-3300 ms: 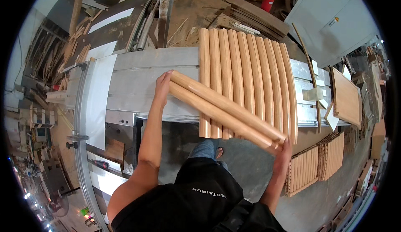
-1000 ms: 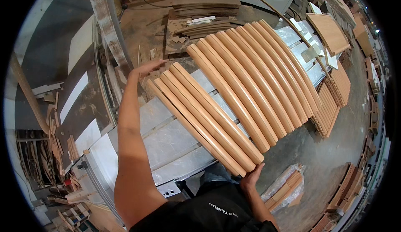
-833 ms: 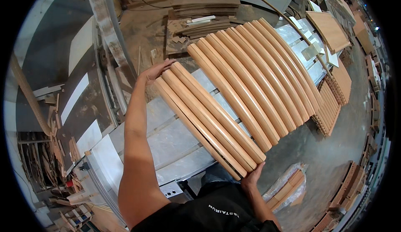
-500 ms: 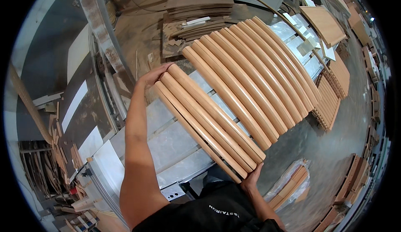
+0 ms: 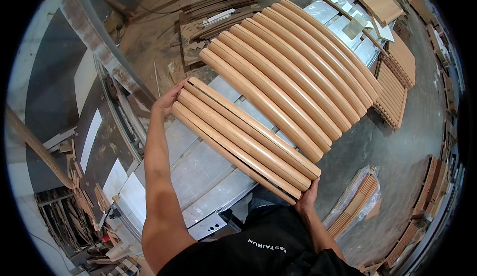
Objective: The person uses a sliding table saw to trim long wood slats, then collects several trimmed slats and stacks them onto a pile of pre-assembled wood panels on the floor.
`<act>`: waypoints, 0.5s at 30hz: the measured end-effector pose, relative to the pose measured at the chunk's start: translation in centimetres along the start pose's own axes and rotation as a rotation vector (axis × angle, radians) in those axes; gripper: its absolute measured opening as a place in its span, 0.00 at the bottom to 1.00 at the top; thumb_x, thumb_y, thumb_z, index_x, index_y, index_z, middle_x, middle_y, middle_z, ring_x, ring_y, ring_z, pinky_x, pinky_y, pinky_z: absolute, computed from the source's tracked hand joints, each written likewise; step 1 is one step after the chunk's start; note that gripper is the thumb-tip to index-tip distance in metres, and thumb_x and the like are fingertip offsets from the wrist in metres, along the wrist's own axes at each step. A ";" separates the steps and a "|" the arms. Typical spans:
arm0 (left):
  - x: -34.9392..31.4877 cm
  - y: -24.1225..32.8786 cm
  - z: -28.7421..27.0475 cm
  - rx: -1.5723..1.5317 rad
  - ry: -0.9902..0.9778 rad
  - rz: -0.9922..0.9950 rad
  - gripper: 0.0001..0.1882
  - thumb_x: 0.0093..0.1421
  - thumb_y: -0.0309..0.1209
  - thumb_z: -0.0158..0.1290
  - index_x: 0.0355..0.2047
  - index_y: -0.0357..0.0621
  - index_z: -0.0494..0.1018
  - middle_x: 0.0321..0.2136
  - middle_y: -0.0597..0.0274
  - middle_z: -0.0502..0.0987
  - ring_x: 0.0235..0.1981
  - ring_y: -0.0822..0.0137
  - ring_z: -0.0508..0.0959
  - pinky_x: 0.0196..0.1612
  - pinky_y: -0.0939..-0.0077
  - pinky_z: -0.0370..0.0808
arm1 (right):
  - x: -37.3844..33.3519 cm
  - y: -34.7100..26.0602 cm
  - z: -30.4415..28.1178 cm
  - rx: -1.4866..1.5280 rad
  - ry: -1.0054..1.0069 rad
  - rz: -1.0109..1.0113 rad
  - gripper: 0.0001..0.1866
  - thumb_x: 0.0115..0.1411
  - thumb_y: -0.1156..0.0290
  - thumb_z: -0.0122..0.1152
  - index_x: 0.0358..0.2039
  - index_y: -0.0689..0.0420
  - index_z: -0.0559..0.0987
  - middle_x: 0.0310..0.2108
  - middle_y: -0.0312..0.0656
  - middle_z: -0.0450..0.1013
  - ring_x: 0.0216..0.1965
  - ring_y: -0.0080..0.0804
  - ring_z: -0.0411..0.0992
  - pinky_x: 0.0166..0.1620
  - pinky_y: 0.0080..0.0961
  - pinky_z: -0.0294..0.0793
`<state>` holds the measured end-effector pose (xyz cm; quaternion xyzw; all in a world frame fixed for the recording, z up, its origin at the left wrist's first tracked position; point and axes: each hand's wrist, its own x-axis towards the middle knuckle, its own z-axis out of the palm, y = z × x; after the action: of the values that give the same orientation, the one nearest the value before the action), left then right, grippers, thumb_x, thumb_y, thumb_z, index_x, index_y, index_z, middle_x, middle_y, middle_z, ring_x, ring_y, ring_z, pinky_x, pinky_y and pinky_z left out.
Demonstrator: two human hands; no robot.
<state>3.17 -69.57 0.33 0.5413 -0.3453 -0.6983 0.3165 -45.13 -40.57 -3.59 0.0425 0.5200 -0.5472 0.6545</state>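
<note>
A small group of rounded, light-brown wooden rails [image 5: 243, 137] lies side by side in front of me, slanting from far left to near right. At its far-left end, my left hand [image 5: 169, 98] is wrapped round the rail ends, its fingertips partly hidden. My right hand [image 5: 307, 196] is closed against the near-right end, with several fingers out of sight beneath or behind the wood. Dark narrow gaps show along some rails. Just beyond, a wider row of similar rails [image 5: 293, 72] rests on the slatted grey metal table [image 5: 203, 169], separated from my group by a strip of bare metal.
Stacked brown boards [image 5: 221, 0] stand behind the table. At the right are a pallet-like stack of slatted wood [image 5: 392, 94] and a plastic-wrapped wood bundle [image 5: 355, 199] on the floor. A rusty metal beam [image 5: 99, 37] rises at the left, near a hanging hose [image 5: 37, 147].
The whole view has shifted, so most things sit higher or further left in the picture. Both hands keep their hold on the rail group, and a dark gap now shows along its farthest rail.
</note>
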 end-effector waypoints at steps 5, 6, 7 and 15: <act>0.7 1.2 2.3 -0.044 -0.010 -0.022 0.27 0.70 0.44 0.41 0.65 0.49 0.58 0.61 0.66 0.64 0.59 0.72 0.66 0.61 0.76 0.63 | 0.2 0.5 -0.6 -0.021 0.031 -0.128 0.34 0.69 0.43 0.33 0.68 0.49 0.50 0.64 0.43 0.57 0.62 0.39 0.59 0.63 0.38 0.59; 0.7 0.7 1.9 -0.041 -0.006 -0.008 0.27 0.70 0.44 0.41 0.65 0.49 0.58 0.61 0.67 0.64 0.59 0.72 0.65 0.61 0.76 0.63 | -0.3 0.2 0.6 -0.080 0.050 -0.187 0.34 0.69 0.43 0.33 0.69 0.47 0.48 0.64 0.43 0.56 0.63 0.40 0.58 0.63 0.38 0.59; 0.8 0.2 1.1 -0.037 -0.004 0.007 0.27 0.70 0.44 0.41 0.65 0.48 0.58 0.61 0.67 0.63 0.59 0.72 0.65 0.61 0.77 0.62 | -0.6 0.2 1.3 -0.139 0.070 -0.246 0.33 0.69 0.44 0.33 0.69 0.45 0.47 0.65 0.44 0.55 0.63 0.41 0.58 0.63 0.39 0.60; 2.1 -1.8 -0.1 -0.197 -0.012 0.003 0.27 0.67 0.44 0.47 0.62 0.47 0.63 0.58 0.65 0.67 0.58 0.68 0.67 0.60 0.72 0.65 | 0.5 0.0 -0.3 -0.140 -0.014 -0.323 0.33 0.70 0.49 0.36 0.69 0.50 0.46 0.67 0.41 0.51 0.65 0.37 0.53 0.66 0.34 0.52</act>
<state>2.70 -70.25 -2.27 0.5027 -0.2776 -0.7317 0.3672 -45.40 -40.70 -4.07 -0.0911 0.5521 -0.6082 0.5630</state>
